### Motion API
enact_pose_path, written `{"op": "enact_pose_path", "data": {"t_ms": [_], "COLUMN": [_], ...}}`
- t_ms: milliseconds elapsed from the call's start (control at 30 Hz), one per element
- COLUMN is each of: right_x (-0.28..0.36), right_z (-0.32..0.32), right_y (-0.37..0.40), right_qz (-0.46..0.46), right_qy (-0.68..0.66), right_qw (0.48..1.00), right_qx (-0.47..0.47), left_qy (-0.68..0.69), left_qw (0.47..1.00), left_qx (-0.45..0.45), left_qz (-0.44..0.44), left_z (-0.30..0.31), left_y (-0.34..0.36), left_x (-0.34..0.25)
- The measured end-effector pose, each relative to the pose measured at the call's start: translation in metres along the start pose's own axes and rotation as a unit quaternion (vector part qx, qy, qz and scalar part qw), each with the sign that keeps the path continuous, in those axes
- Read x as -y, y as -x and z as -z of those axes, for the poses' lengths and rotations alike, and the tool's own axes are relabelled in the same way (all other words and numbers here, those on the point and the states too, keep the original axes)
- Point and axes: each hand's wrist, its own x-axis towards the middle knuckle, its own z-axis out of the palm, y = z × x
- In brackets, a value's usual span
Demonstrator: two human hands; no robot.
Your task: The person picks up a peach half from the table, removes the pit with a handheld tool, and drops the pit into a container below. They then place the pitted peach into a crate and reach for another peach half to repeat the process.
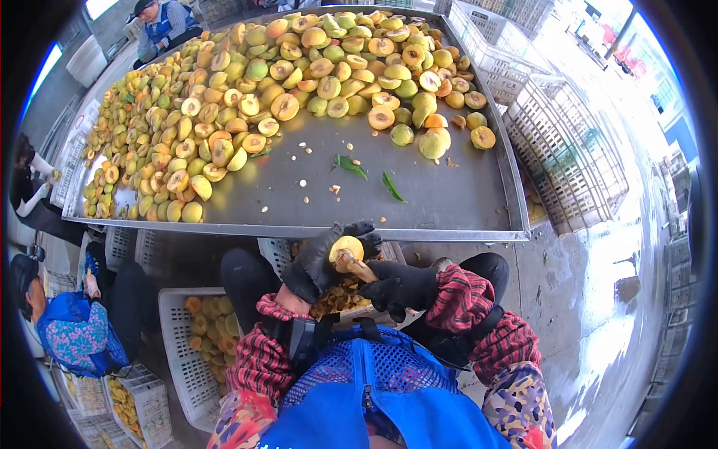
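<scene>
As the left hand [314,268] grips a fruit [346,247] steady, the right hand [404,286] clenches a tool [360,270] against it, above a crate [273,254].

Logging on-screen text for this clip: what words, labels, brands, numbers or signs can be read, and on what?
No text can be read anywhere.
Metal table, white crates, blue apron: no lettering shows.
Black gloves on the left hand and right hand, fruit half held in the left: no marks.
Red shapes at the top right: too blurred to read.
</scene>
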Motion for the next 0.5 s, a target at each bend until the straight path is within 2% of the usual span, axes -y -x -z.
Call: {"op": "enact_pose_path", "data": {"t_ms": [33, 67, 167, 267, 367, 400, 467, 500], "right_x": [0.001, 0.002, 0.002, -0.005, -0.002, 0.000, 0.000, -0.001], "right_z": [-0.001, -0.002, -0.004, -0.001, -0.002, -0.004, -0.009, -0.012], "right_y": [0.000, 0.000, -0.001, -0.004, -0.004, -0.004, -0.002, -0.002], "right_qz": [0.001, 0.002, 0.007, 0.000, -0.008, -0.011, -0.018, -0.022], "right_qy": [0.000, 0.000, 0.024, 0.080, 0.135, 0.151, 0.075, 0.037], "right_qw": [1.000, 1.000, 1.000, 0.997, 0.991, 0.988, 0.997, 0.999], "right_qx": [0.003, 0.008, 0.014, 0.008, 0.002, -0.001, -0.004, -0.005], "left_qy": [-0.141, -0.280, -0.418, -0.421, -0.359, -0.394, -0.462, -0.454], "left_qw": [0.988, 0.952, 0.884, 0.886, 0.925, 0.909, 0.871, 0.872], "left_qx": [-0.013, -0.026, -0.014, 0.068, 0.057, 0.053, 0.045, 0.019], "left_qz": [-0.060, -0.118, -0.208, -0.181, -0.111, -0.129, -0.164, -0.181], "left_z": [0.014, 0.018, 0.012, -0.009, -0.009, -0.005, 0.009, 0.018], "left_y": [0.001, 0.004, 0.008, 0.012, 0.013, 0.012, 0.008, 0.005], "left_x": [0.016, 0.021, 0.014, -0.018, -0.014, -0.011, 0.001, 0.014]}}
